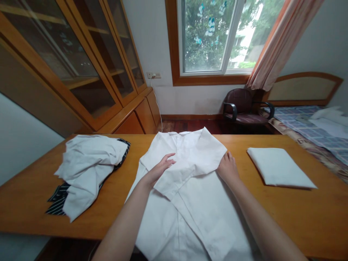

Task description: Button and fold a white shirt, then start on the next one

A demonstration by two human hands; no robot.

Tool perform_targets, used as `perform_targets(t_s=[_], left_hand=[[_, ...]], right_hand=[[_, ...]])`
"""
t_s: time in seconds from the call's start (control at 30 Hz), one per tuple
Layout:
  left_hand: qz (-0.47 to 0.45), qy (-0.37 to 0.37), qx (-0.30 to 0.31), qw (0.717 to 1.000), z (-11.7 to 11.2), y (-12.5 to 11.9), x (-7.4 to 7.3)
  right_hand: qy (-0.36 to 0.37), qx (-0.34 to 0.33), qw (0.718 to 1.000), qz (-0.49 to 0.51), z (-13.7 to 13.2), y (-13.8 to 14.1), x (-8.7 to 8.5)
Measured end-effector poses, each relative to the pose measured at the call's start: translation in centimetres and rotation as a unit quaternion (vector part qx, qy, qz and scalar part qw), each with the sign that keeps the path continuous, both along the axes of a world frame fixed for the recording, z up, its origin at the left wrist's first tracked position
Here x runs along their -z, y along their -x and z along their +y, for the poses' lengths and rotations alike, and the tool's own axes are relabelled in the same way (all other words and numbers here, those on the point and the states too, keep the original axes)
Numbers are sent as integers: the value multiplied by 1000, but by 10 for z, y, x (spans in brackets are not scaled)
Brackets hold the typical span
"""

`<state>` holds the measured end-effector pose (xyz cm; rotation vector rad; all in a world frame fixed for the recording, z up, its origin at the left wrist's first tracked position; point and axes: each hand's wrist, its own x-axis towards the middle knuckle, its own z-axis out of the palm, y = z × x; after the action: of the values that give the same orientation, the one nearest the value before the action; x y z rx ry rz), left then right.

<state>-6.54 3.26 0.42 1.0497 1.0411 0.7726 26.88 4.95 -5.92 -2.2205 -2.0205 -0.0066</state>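
Note:
A white shirt [217, 203] is spread in front of me, its collar end toward the far table edge and its lower part reaching past the near edge. Fabric from the shirt is folded over its front, with diagonal edges across the middle. My left hand [162, 167] rests on the upper left part, fingers stretched out and slightly apart. At the shirt's right side, by the shoulder, my right hand [228, 166] has its fingers curled around the edge of the cloth. Its fingertips are partly hidden.
A folded white cloth [280, 167] lies on the wooden table [312, 224] at right. Crumpled white clothing [89, 163] covers a black striped garment [58, 199] at left. Beyond stand a glass-door cabinet [119, 98], an armchair [240, 101] and a bed [312, 123].

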Motion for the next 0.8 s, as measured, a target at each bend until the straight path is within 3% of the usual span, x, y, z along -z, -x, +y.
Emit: perform_targets(t_s=[0.13,0.3,0.47,0.63,0.7,0.8], left_hand=[[15,6,45,999,-8,7,-4],[-7,1,52,999,-7,13,10],[-18,10,3,1000,-7,11,22],[-29,10,-27,999,-10,8,21],[-32,13,-38,999,-11,5,19],[-37,7,-61,997,-10,-4,18]], right_hand=[[6,26,1000,-12,7,-15,-2],[-41,31,999,11,10,-28,1],[-135,-2,987,87,6,-33,-1],[-284,27,943,169,-9,-21,-24],[-306,-45,926,216,-21,-4,-38],[-257,-238,891,289,-39,29,-58]])
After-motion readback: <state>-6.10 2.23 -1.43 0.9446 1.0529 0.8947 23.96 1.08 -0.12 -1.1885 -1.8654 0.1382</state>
